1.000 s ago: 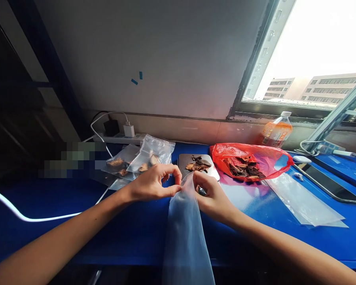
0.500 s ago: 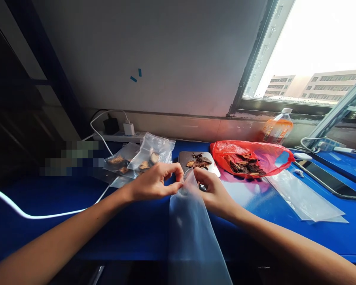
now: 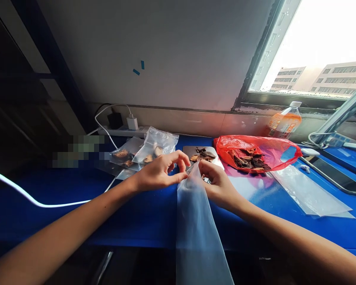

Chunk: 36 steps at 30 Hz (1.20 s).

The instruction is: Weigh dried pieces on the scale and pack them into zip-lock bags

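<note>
A long clear plastic bag (image 3: 198, 229) hangs from my hands past the table's front edge, its mouth end uppermost. My right hand (image 3: 218, 182) grips the top right corner between thumb and bent fingers. At the opposite top edge, my left hand (image 3: 160, 172) has its thumb against the plastic and its fingers curled close above in a loose pinch. Just beyond my hands, dark dried pieces (image 3: 204, 154) lie on a small flat scale (image 3: 189, 150). An open red plastic bag (image 3: 284, 152) to the right holds more dark dried flakes (image 3: 249, 160).
Filled zip bags (image 3: 157, 144) lie at the left, below a power strip (image 3: 118, 131) with chargers. Flat clear bags (image 3: 311, 194), a phone (image 3: 338, 174), an earbud (image 3: 305, 168) and its case (image 3: 310, 152) are at the right. An orange drink bottle (image 3: 284, 122) stands behind. A white cable (image 3: 41, 204) crosses the left side.
My left index finger has lifted a little from the thumb at the bag's mouth. The view has shifted slightly; the right hand keeps its hold on the bag.
</note>
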Tool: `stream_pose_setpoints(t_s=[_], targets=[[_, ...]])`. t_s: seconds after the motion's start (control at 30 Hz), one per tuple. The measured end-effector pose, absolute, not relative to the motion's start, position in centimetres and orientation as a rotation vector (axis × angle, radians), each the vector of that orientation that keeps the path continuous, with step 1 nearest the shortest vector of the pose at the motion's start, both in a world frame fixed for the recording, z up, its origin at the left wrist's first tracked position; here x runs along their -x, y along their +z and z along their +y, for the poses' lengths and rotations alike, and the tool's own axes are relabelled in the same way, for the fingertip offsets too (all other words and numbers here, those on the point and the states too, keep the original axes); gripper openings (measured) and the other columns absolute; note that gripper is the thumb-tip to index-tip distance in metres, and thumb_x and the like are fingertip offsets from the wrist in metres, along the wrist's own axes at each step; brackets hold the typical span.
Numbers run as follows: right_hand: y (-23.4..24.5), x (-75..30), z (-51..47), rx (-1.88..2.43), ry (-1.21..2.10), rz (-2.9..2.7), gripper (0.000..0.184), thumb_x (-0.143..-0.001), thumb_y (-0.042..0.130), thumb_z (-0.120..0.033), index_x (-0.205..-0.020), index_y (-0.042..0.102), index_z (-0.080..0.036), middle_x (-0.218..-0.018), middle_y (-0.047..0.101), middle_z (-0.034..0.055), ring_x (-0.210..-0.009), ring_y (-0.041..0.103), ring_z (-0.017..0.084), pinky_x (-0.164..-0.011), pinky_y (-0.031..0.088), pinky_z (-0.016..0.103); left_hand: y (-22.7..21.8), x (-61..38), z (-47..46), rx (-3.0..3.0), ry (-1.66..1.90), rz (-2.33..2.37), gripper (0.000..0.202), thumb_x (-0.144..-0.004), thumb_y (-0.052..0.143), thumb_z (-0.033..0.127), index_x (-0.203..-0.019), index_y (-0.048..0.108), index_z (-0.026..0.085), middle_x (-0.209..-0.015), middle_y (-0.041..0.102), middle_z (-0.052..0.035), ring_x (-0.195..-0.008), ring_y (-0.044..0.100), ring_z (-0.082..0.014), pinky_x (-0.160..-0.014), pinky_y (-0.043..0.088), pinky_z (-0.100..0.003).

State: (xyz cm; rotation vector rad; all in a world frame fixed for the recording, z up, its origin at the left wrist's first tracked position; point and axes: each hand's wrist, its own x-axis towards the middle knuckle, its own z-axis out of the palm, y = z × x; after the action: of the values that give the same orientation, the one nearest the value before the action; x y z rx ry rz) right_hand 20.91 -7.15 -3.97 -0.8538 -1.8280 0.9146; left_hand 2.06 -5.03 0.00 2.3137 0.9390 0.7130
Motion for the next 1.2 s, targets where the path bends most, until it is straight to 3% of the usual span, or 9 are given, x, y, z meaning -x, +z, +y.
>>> stream_pose_setpoints(t_s=[0.07,0.2,0.43,0.67,0.8,0.93,1.07,1.2], targets=[[-3.9,-20.9,-7.2,0.854,0.9,-1.821,0.01,-0.078,0.058,-0.023,-0.072,0.05,-0.019,-0.066,0.051,-0.0026,-0.061,0.044,0.01,-0.057,0.036,0.024,0.1,-2.1,-5.0,-2.309,0.694,0.958,0.023,-0.081,0.06,0.026,-0.102,0.062,0.017,-0.077,0.062,0.0014,-0.061,0.049,-0.009,-0.054,0.036,-0.022],[-3.9,-20.9,-7.2,0.867,0.866,-1.823,0.016,-0.079,0.059,-0.025,-0.068,0.049,-0.019,-0.064,0.049,-0.0033,-0.06,0.043,0.009,-0.056,0.036,0.024,0.1,-2.1,-4.9,-2.362,0.694,0.929,0.012,-0.081,0.059,0.023,-0.084,0.068,0.016,-0.077,0.066,-0.0008,-0.067,0.054,-0.0105,-0.062,0.04,-0.023],[-4.0,-20.8,-7.2,0.856,0.863,-1.799,0.014,-0.08,0.058,-0.027,-0.072,0.05,-0.019,-0.065,0.052,-0.0024,-0.059,0.046,0.009,-0.056,0.038,0.023,0.1,-2.1,-4.8,-2.225,0.716,0.984,0.013,-0.079,0.061,0.027,-0.078,0.066,0.015,-0.071,0.063,0.0007,-0.059,0.047,-0.0089,-0.053,0.035,-0.022],[-4.1,-20.6,-7.1,0.852,0.681,-1.824,0.016,-0.081,0.053,-0.022,-0.067,0.046,-0.02,-0.069,0.053,0.0,-0.063,0.046,0.011,-0.057,0.038,0.024,0.0,-2.1,-4.3,-2.209,0.703,0.916,0.015,-0.083,0.059,0.03,-0.079,0.065,0.016,-0.08,0.065,-0.0006,-0.069,0.052,-0.0111,-0.067,0.041,-0.025],[-4.0,-20.6,-7.4,0.698,0.559,-1.829,0.016,-0.082,0.051,-0.017,-0.069,0.042,-0.02,-0.074,0.051,0.0006,-0.07,0.048,0.012,-0.065,0.041,0.026,0.0,-1.6,-3.6,-2.106,0.763,0.935,0.012,-0.083,0.058,0.027,-0.079,0.061,0.015,-0.076,0.06,0.0007,-0.066,0.051,-0.0099,-0.064,0.04,-0.023],[-3.7,-20.8,-8.0,0.623,0.688,-1.839,0.01,-0.087,0.051,-0.022,-0.079,0.045,-0.02,-0.078,0.053,0.0008,-0.073,0.05,0.012,-0.069,0.042,0.027,0.2,-0.4,-2.8,-1.968,0.66,0.889,0.018,-0.083,0.06,0.033,-0.082,0.059,0.015,-0.076,0.058,0.0007,-0.068,0.052,-0.0103,-0.062,0.041,-0.022],[-3.9,-20.7,-8.4,0.623,0.841,-1.827,0.012,-0.09,0.047,-0.027,-0.082,0.042,-0.021,-0.077,0.054,0.0,-0.07,0.052,0.011,-0.064,0.043,0.025,0.1,0.3,-2.4,-1.908,0.432,0.695,0.023,-0.08,0.064,0.036,-0.087,0.062,0.015,-0.085,0.062,-0.0037,-0.081,0.057,-0.016,-0.074,0.046,-0.028],[-4.2,-20.3,-8.6,0.699,0.626,-1.919,0.008,-0.086,0.049,-0.018,-0.084,0.042,-0.021,-0.078,0.056,0.0006,-0.07,0.052,0.012,-0.065,0.042,0.026,-0.3,0.2,-2.4,-1.807,0.413,0.539,0.036,-0.078,0.064,0.049,-0.089,0.064,0.015,-0.092,0.061,-0.0068,-0.087,0.057,-0.0202,-0.08,0.046,-0.03]])
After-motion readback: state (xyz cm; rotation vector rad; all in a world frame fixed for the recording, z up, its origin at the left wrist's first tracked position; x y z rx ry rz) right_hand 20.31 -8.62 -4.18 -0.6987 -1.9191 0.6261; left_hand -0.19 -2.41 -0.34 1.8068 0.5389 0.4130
